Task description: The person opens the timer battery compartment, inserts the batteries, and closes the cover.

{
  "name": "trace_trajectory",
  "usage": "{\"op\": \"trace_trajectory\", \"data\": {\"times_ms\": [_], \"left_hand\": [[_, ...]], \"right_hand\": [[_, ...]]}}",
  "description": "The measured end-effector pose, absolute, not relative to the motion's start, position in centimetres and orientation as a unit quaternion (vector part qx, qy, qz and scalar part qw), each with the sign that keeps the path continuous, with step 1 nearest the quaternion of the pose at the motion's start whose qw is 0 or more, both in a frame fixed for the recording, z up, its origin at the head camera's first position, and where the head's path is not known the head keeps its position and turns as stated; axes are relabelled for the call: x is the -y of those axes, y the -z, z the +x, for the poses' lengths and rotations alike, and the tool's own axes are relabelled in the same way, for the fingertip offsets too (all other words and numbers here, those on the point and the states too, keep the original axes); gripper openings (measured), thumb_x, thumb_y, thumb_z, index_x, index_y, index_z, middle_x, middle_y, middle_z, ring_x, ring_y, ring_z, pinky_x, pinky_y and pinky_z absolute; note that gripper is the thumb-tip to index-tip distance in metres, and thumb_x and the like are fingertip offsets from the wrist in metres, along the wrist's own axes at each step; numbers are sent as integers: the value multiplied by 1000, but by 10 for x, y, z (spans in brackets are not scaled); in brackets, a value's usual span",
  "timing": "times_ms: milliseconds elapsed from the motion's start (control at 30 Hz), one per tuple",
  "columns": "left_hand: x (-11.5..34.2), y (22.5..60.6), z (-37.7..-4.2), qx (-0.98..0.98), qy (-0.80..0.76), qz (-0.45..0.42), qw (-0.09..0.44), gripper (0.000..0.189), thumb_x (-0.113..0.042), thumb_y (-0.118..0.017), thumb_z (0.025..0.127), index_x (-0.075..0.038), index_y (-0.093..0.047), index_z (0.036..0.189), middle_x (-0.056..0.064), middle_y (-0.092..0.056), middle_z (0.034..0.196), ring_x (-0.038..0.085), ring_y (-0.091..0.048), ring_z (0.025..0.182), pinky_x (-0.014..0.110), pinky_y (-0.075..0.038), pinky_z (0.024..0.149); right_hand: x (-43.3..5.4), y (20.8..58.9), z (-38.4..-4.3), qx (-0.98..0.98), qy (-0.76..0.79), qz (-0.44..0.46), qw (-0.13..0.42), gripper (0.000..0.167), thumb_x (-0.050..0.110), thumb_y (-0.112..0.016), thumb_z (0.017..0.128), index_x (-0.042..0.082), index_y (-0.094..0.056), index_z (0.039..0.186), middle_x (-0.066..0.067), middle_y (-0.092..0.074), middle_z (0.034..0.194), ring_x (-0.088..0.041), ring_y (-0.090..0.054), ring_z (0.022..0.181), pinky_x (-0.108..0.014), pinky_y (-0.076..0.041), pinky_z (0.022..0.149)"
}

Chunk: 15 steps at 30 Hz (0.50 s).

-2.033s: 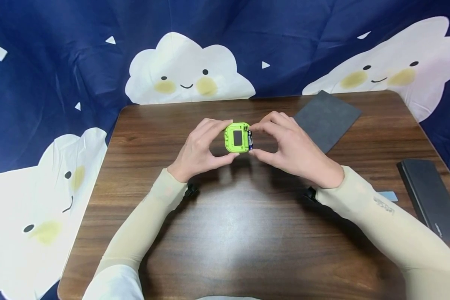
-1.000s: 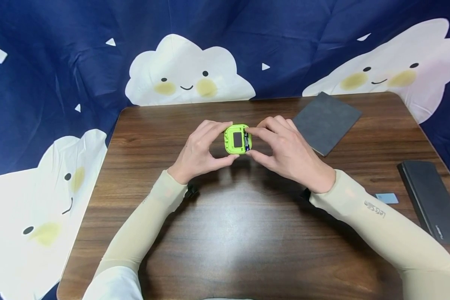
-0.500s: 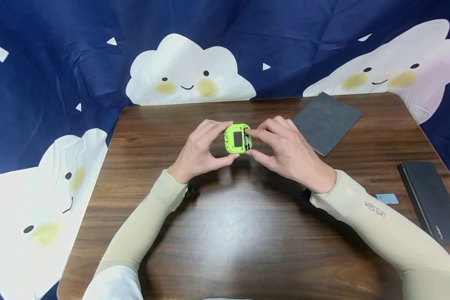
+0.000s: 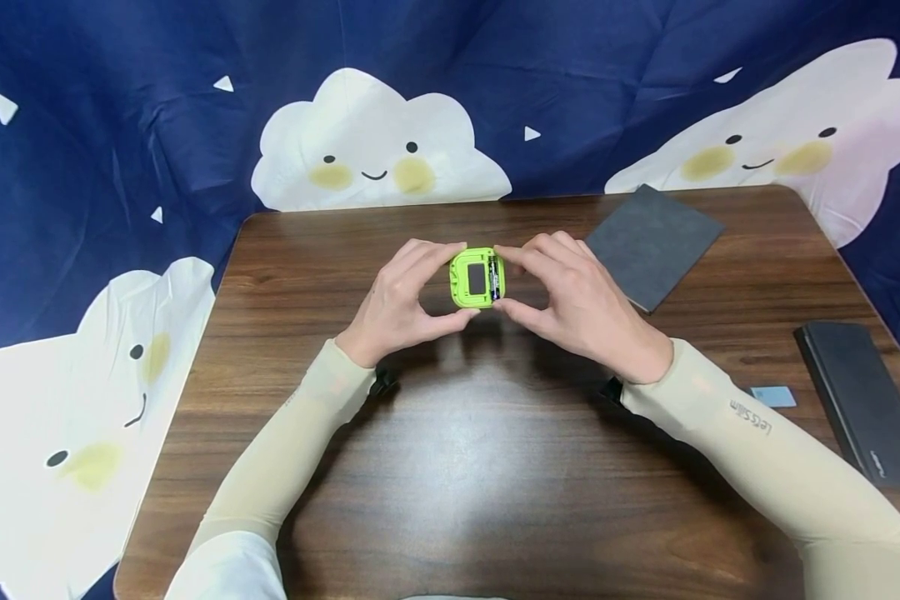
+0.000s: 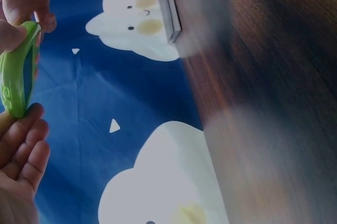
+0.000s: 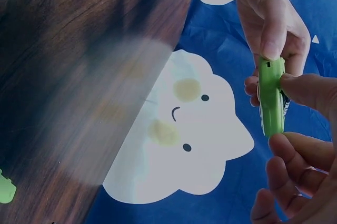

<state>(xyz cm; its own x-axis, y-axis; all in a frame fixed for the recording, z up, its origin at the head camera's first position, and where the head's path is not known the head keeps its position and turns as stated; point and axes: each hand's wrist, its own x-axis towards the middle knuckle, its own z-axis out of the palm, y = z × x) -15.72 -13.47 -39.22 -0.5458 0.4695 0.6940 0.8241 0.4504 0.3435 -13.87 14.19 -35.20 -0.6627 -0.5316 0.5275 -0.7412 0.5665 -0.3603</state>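
A small bright green device is held up over the table, its inner side with a dark rectangle facing the head camera. A dark AA-type battery lies in the slot along its right side. My left hand pinches the device's left part, thumb at the bottom edge and index finger at the top. My right hand holds the right part, index fingertip at the top right corner and thumb at the bottom right. The right wrist view shows the device edge-on, with the right thumb against its side.
On the brown table lie a dark grey notebook at the back right, a light blue card beside the right sleeve, and a long black case at the right. A green piece shows at the right wrist view's edge.
The battery, which stuck out past the device's right edge, has moved left into its slot. My right index finger has gone from the battery up to the device's corner. The left hand stays still.
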Motion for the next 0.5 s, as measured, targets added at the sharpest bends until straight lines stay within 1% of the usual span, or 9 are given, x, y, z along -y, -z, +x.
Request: {"op": "trace_trajectory", "data": {"times_ms": [267, 500], "left_hand": [[135, 392, -157, 808, 343, -402, 260, 75, -25, -99, 81, 4, -68, 144, 16, -79, 129, 31, -71, 117, 40, -60, 106], [135, 392, -156, 807, 351, -401, 255, 76, -25, -99, 80, 4, -69, 143, 15, -79, 128, 30, -71, 117, 40, -61, 106]], "right_hand": [[-142, 352, -138, 868, -288, 362, 179, 61, 22, -97, 89, 3, -74, 142, -10, -73, 107, -31, -61, 99, -46, -48, 86], [-142, 351, -139, 871, -306, 351, 157, 60, 23, -97, 88, 4, -75, 141, -8, -72, 105, -29, -61, 100, -44, -51, 86]]}}
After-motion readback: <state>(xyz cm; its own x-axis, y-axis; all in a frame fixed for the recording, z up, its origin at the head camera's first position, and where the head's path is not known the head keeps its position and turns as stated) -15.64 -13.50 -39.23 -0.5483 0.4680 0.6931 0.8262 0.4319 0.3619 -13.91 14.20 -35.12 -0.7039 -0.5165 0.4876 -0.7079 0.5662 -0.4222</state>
